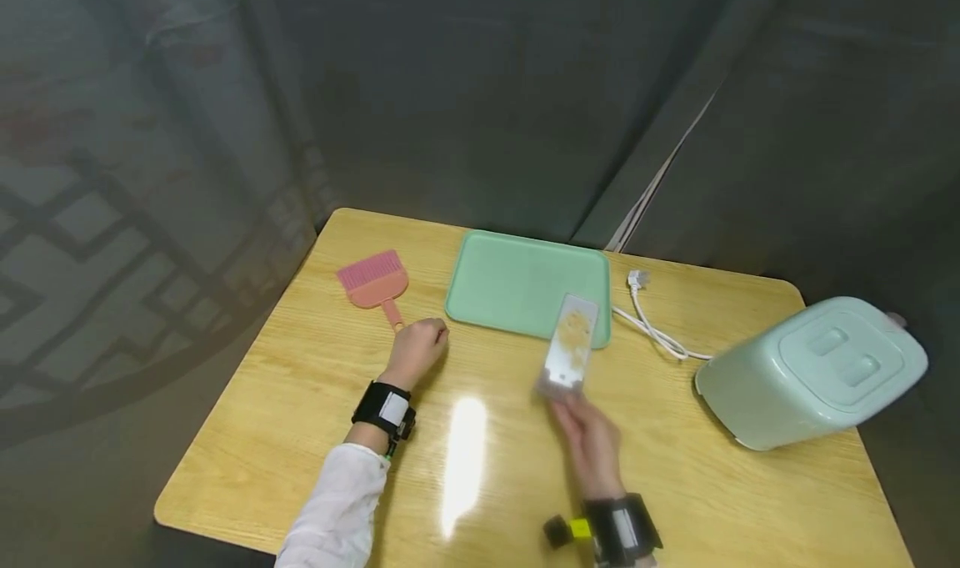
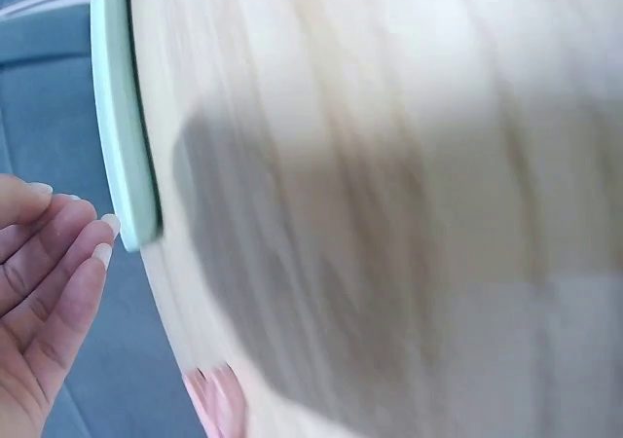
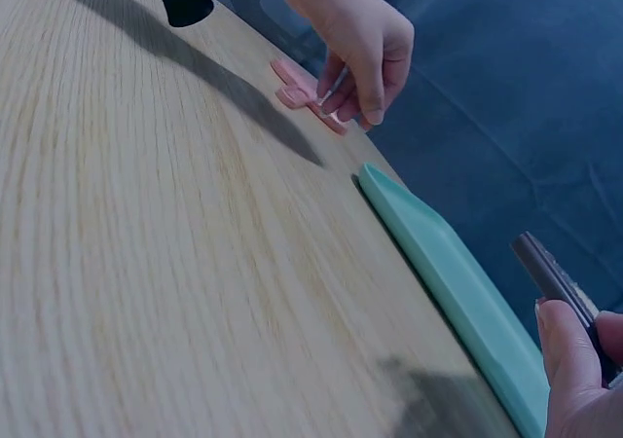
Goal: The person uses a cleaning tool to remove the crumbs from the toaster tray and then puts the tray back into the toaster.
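A: How is the surface lying before you?

B: Your tabletop (image 1: 285, 434) is showing a light wood grain and rounded corners, and a bright streak of glare (image 1: 463, 468) is shining between your arms. A green tray (image 1: 510, 284) is lying flat near the far edge, and a pink brush (image 1: 373, 280) is resting to its left

A: And the hands?

B: Your right hand (image 1: 592, 447) is gripping a flat rectangular item (image 1: 573, 339) by its near end, thumb on one side. You are holding it up off the wood, and from the head camera it is overlapping the tray's near right corner. Your left hand (image 1: 418, 349) is holding nothing; its fingers are bending loosely, just beyond the end of the brush handle

A: What is standing on the right?

B: A pale green appliance (image 1: 817, 376) is standing there, while a white cord (image 1: 651, 328) is running across the wood to a plug (image 1: 637, 278) near the tray

A: And the room?

B: Dark grey cloth (image 1: 487, 101) is hanging behind your tabletop, a lattice pattern is showing faintly at the left, and a pale slit is opening right of centre
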Demonstrator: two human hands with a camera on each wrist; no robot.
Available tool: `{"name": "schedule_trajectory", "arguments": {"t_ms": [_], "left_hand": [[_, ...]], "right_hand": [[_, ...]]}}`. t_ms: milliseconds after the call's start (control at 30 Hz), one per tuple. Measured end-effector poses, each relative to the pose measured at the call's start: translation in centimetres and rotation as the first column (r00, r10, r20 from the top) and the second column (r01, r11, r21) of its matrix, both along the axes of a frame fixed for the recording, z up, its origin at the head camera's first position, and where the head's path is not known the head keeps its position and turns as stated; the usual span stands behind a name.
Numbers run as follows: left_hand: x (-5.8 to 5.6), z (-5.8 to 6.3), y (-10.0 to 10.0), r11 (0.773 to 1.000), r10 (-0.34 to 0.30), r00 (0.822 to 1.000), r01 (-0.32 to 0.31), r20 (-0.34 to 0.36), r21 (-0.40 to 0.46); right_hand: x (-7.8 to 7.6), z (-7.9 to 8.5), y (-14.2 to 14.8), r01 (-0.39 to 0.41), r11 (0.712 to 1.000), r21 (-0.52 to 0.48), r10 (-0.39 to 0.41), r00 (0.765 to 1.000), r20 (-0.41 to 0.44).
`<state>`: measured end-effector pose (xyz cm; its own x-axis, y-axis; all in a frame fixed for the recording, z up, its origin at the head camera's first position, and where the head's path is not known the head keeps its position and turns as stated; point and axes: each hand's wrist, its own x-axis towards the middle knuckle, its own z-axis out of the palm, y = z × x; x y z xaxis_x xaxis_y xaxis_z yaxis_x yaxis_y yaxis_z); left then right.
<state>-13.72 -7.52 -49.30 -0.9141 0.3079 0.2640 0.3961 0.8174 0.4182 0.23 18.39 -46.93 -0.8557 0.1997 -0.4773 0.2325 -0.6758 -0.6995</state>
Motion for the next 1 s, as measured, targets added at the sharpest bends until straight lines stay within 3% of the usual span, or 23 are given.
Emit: {"name": "schedule_trajectory", "arguments": {"t_ms": [167, 267, 467, 567, 633, 733, 900, 1000], "left_hand": [[0.1, -0.5, -1.5, 0.998, 0.055, 0.997, -0.056, 0.057, 0.010], [0.1, -1.0, -2.4, 0.990, 0.136, 0.987, -0.138, 0.081, 0.026], [0.0, -2.1, -3.8, 0.929, 0.357, 0.931, -0.362, 0.072, 0.074], [-0.2, -2.3, -4.1, 0.907, 0.413, 0.908, -0.417, 0.072, 0.062], [-0.3, -2.4, -4.2, 0.909, 0.414, 0.909, -0.416, 0.054, 0.030], [-0.6, -2.4, -4.4, 0.927, 0.376, 0.926, -0.376, 0.025, -0.016], [-1.4, -1.9, -5.2, 0.961, 0.229, 0.973, -0.222, 0.020, -0.165], [-1.8, -1.8, -5.8, 0.944, 0.130, 0.991, -0.113, 0.032, -0.311]], "right_hand": [[-1.0, -0.1, -0.7, -0.028, 1.000, -0.011, 0.027, 1.000, -0.014], [-1.5, -0.2, -1.0, -0.046, 0.999, -0.001, 0.046, 0.999, -0.010], [-2.2, -0.2, -1.7, -0.073, 0.997, 0.035, 0.073, 0.997, 0.006], [-2.4, -0.2, -1.8, -0.072, 0.997, 0.039, 0.072, 0.997, 0.008], [-2.5, -0.3, -1.9, -0.071, 0.996, 0.047, 0.071, 0.997, 0.012], [-2.5, -0.4, -1.9, -0.074, 0.996, 0.058, 0.073, 0.997, 0.016], [-2.8, -0.5, -1.9, -0.077, 0.995, 0.067, 0.076, 0.997, 0.005], [-3.0, -0.3, -1.9, -0.083, 0.994, 0.070, 0.083, 0.997, 0.003]]}}
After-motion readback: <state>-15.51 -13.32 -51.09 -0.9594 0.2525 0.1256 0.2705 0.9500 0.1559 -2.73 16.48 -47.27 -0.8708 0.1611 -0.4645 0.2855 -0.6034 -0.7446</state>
